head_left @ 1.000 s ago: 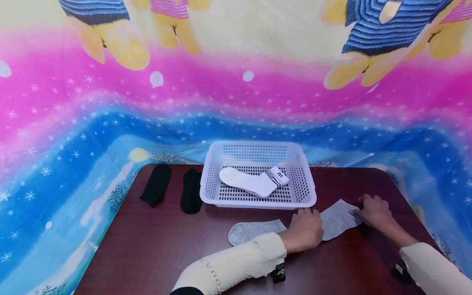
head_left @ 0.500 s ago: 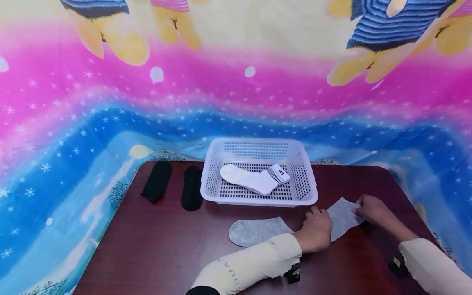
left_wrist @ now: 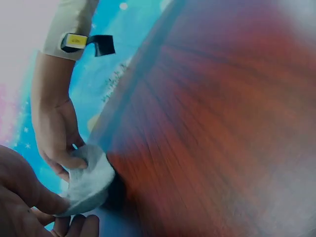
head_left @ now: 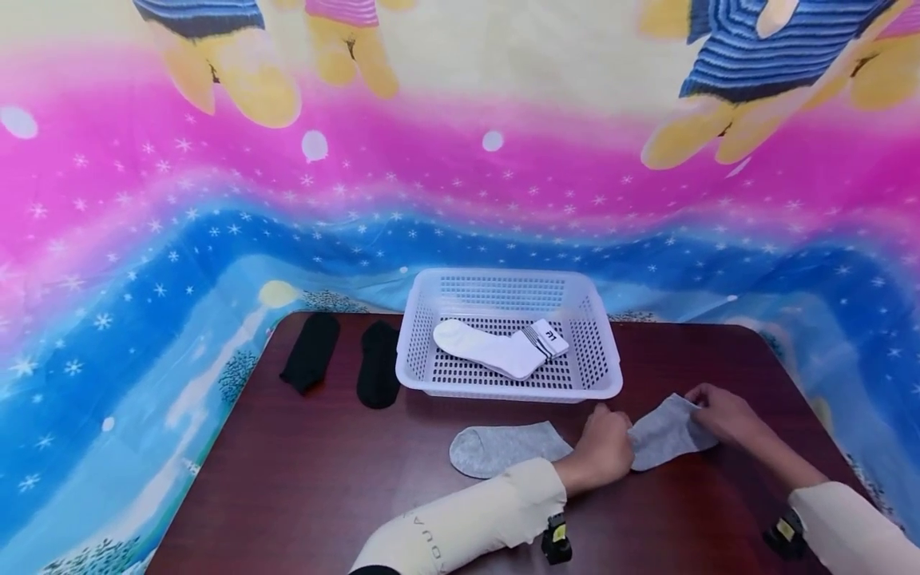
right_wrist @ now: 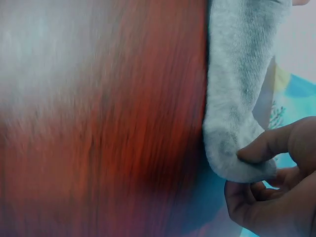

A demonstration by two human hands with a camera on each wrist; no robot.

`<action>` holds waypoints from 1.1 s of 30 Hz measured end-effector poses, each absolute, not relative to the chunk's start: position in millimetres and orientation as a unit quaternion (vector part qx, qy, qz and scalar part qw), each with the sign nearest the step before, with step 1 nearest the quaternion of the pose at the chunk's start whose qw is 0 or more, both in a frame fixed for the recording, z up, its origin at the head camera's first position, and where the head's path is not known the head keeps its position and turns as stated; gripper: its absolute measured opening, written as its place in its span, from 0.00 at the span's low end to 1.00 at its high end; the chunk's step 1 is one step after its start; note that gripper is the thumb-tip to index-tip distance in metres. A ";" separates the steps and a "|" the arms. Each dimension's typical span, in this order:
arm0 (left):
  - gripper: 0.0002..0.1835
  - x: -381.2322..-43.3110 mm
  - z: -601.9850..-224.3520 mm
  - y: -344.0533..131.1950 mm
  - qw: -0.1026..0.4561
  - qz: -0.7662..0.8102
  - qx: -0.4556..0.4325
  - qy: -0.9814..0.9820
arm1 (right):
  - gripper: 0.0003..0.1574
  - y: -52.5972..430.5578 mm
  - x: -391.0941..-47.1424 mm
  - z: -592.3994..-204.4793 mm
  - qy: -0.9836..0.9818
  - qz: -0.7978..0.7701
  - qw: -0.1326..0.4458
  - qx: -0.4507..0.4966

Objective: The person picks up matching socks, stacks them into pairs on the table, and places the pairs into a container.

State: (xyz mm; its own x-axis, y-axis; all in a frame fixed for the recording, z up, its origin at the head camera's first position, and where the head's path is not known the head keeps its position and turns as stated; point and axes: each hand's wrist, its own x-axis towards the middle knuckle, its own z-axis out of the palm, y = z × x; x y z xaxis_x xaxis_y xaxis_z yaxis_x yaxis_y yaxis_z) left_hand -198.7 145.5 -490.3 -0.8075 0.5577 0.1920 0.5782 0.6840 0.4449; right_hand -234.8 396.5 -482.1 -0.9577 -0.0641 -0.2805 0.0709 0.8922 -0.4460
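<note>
In the head view, a light grey sock [head_left: 664, 439] stretches between both hands at the right of the table. My left hand [head_left: 602, 447] pinches its left end. The toe end is pinched between thumb and fingers of my right hand [head_left: 724, 417], as the right wrist view shows on the ribbed grey sock [right_wrist: 234, 84]. A second grey sock [head_left: 499, 449] lies flat to the left, its right end partly hidden behind my left wrist. In the left wrist view, the held sock [left_wrist: 89, 185] bows between the two hands, part of it off the tabletop.
A white perforated basket [head_left: 510, 391] stands at the back middle, holding a white sock [head_left: 485, 349] with black stripes. Two black socks, an outer one [head_left: 311, 351] and one beside the basket [head_left: 378, 365], lie at the left. A printed cloth [head_left: 431, 192] hangs behind the table.
My left hand moved right along the held sock, then back left a little. My right hand keeps its pinch, and the sock's right end now looks more bent. The view shifted slightly.
</note>
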 end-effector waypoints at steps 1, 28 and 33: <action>0.17 -197.1 -489.1 143.9 0.020 -0.267 -0.308 -0.913 | 0.18 396.0 -232.2 -480.7 0.958 -0.243 0.150 0.001; 0.07 -165.8 -485.3 -5.7 -0.119 -0.682 -0.041 -0.720 | 0.27 301.3 -176.6 -452.2 0.803 -0.520 0.291 0.007; 0.09 -163.2 -492.3 -35.6 -0.115 -0.677 -0.034 -0.726 | 0.25 273.2 -176.7 -460.9 0.798 -0.535 0.279 -0.009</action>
